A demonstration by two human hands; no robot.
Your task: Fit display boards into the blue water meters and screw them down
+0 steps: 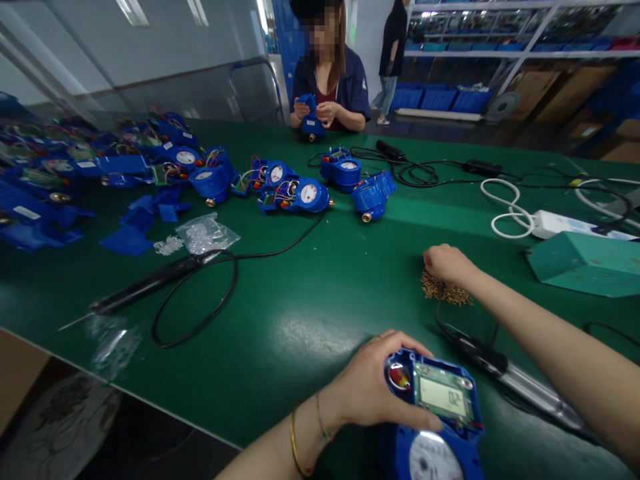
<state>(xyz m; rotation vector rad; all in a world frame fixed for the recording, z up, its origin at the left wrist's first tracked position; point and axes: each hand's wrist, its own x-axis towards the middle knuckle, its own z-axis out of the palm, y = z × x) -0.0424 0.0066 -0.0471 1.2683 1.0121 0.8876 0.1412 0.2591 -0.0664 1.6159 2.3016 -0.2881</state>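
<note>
1. We take the blue meter (pixel 463 440) as our landmark: a glossy, moulded plastic body at the tabletop's near side, its lidless upper part baring a green circuit board and a flat rectangular display (pixel 443 398), with a round pale dial (pixel 433 460) below.
2. Our left hand (pixel 373 383) grips this meter from its left, thumb lying across the body between display and dial.
3. Beyond the meter, our right hand (pixel 450 263) curls over a loose heap of small brassy screws (pixel 446 292); its fingertips are hidden, so we cannot tell whether they pinch one.
4. Just right of the meter lies a slim cylindrical driver (pixel 530 387), part matte black, part shiny silver.
5. Well beyond the meter and leftward, we see more rounded blue meters (pixel 300 193) with wires showing.
6. Far left of it are a black tapered driver (pixel 145 283) with a thin metal shaft and a crinkled clear bag (pixel 207 233).
7. Under the meter spreads the smooth, faintly shiny green tabletop (pixel 300 293).
</note>
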